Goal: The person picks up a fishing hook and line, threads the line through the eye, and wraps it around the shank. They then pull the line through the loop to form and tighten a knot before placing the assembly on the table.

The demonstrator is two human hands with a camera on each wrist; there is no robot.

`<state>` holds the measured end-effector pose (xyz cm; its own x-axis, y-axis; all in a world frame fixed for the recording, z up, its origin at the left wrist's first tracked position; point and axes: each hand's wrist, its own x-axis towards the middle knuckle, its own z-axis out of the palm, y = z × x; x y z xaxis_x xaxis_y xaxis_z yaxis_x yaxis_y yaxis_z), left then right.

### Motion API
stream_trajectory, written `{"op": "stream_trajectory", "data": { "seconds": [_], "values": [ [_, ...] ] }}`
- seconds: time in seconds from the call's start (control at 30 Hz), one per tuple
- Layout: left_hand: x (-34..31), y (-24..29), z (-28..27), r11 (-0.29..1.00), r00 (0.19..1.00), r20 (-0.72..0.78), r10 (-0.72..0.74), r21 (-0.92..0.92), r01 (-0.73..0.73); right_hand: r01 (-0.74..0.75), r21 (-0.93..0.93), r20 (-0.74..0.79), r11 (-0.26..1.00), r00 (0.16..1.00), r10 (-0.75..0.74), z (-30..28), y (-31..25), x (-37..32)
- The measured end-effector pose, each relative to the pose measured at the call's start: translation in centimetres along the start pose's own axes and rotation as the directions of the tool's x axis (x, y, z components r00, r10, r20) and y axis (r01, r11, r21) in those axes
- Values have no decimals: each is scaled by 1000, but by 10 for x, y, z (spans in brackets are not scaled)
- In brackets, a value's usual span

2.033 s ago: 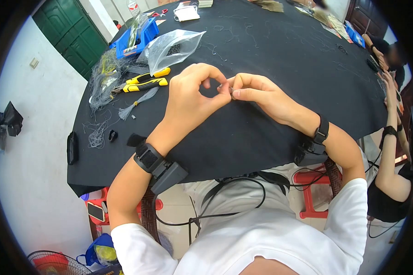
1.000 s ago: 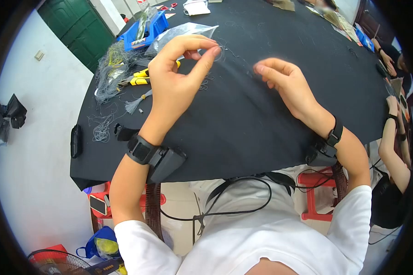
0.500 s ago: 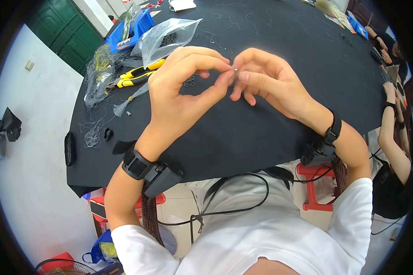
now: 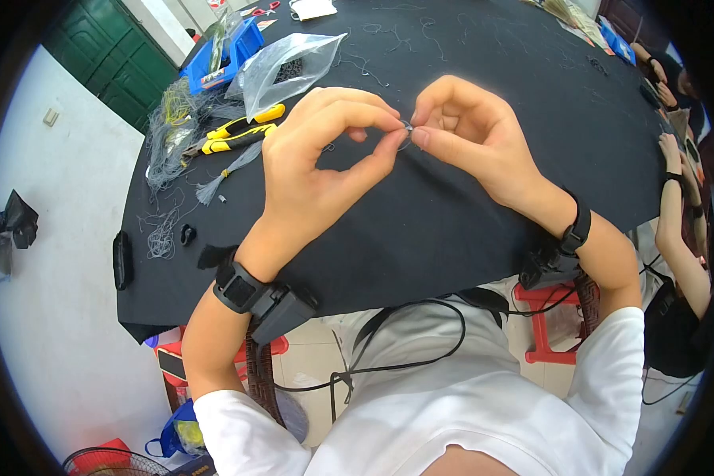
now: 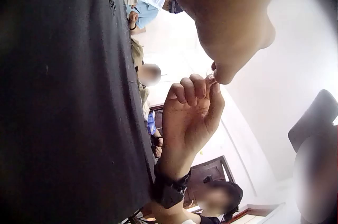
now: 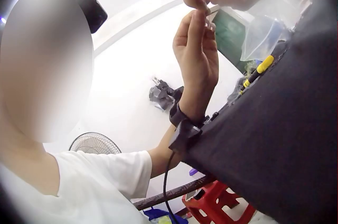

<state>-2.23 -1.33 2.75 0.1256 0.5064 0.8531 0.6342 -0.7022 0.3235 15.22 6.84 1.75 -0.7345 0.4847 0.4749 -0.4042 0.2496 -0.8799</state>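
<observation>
Above the black-covered table both hands meet fingertip to fingertip. My left hand [image 4: 313, 163] pinches a thin, clear-looking line [image 4: 405, 143] between thumb and forefinger, and part of it forms a small loop below the fingertips. A tiny shiny piece [image 4: 408, 127] shows where the two hands join; its kind is too small to tell. From the other side my right hand [image 4: 480, 143] pinches at the same spot, thumb against forefinger, its other fingers curled in. In the right wrist view the left hand [image 6: 198, 55] is seen upright, its fingertips against the right hand's.
Left on the black cloth [image 4: 357, 246] lie yellow-black pliers [image 4: 238, 136], a tied bundle of line [image 4: 224, 176] and a tangled heap of line [image 4: 169, 135]. Beyond them are a clear plastic bag [image 4: 289, 67] and a blue bin [image 4: 226, 55]. Another person's arm [image 4: 681, 230] is at the right.
A second ago the hands were apart, the left holding a loop of line; they have come back together at the fingertips. Since half a second ago, the right fingers have curled in and closed.
</observation>
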Motion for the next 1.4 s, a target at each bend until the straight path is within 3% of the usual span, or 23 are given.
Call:
{"op": "stream_trajectory", "data": {
  "seconds": [0.23, 0.5, 0.73, 1.0, 1.2, 1.4],
  "values": [
    [0, 1, 1, 1000, 1000, 1, -7, -11, 7, 130, -70, -6, 989, 991, -130, 1, 1, 1],
    [0, 2, 0, 999, 999, 18, -26, -30, 27, 103, -92, 3, 990, 995, -103, -1, 0, -1],
    [-2, 2, 1, 971, 990, 45, -134, -196, 140, 67, -37, -24, 997, 997, -68, 1, -1, -2],
    [-6, 1, 4, 864, 954, 138, -265, -406, 298, -29, 28, -4, 999, 1000, 29, 0, -5, -3],
    [-7, 10, 5, 578, 830, 225, -510, -625, 525, 29, 36, 33, 999, 999, -30, -3, -4, -3],
    [-10, 10, 5, 467, 772, 302, -560, -654, 595, 18, -23, 8, 1000, 1000, -18, -2, -4, -3]
  ]
}}
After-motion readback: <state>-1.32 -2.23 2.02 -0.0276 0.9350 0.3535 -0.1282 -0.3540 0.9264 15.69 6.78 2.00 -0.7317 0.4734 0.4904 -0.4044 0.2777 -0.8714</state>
